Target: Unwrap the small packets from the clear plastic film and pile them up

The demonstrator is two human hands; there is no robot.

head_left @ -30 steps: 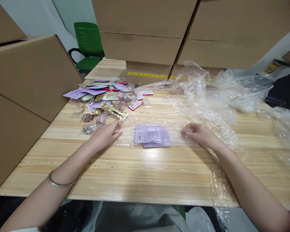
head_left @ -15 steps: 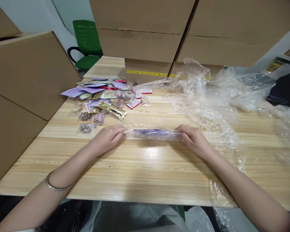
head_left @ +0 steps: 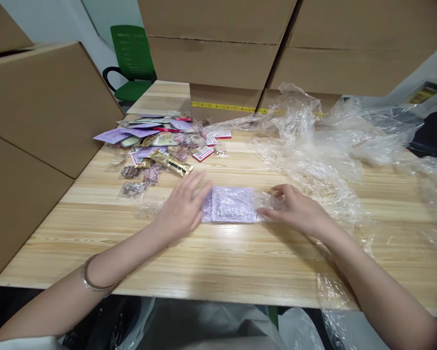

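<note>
in the head view i see my left hand (head_left: 180,206) at the left end of the purple packets (head_left: 233,206), its fingers outstretched but blurred; i cannot tell whether they pinch anything. my right hand (head_left: 298,209) is at the right end of the clear film (head_left: 265,200) over the packets, thumb and fingers curved and spread apart. the packets lie on the worktop (head_left: 225,267) between both hands. wrapped packs (head_left: 163,140) are heaped beyond the left.
</note>
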